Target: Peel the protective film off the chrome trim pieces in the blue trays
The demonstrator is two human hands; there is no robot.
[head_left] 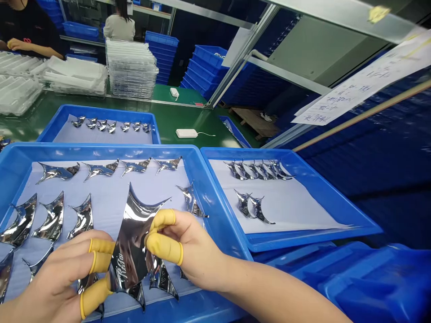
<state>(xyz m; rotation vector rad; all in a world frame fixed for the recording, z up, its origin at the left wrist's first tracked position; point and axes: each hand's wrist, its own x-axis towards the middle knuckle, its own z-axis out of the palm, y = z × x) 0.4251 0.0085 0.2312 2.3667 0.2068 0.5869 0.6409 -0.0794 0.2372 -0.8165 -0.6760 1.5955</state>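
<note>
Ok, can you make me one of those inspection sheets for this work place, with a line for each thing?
Surface: green table, partly covered by trays.
Work pieces: one shiny piece with white lettering is held up; similar pieces lie on white sheets in the near blue tray, the right blue tray and the far blue tray.
Clutter: stacked clear trays; small white device.
Hands: left hand and right hand, both wearing yellow finger covers, grip the shiny piece.
Cables: thin white cord from the device, loose on the table.
Surroundings: two other people, stacked blue bins, handwritten sheets.
</note>
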